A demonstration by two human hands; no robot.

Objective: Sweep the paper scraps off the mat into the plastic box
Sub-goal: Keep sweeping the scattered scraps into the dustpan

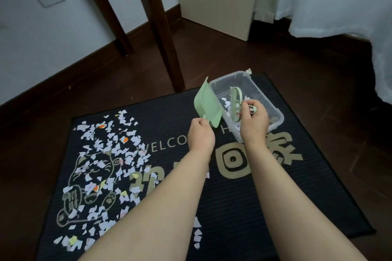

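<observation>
A clear plastic box (273, 108) stands on the far right part of a black welcome mat (244, 207). My left hand (200, 132) grips the handle of a light green dustpan (206, 105), tipped up against the box's left rim. My right hand (253, 122) holds a small green brush (236, 101) over the inside of the box. Some white paper bits (227, 105) lie in the box. Several white, yellow and orange paper scraps (106, 167) cover the mat's left half.
Dark wooden furniture legs (161, 34) stand beyond the mat on a dark wood floor (318, 70). A beige panel (218, 0) is at the back, a white curtain (339, 6) at the right, a pale wall (42, 27) at the left.
</observation>
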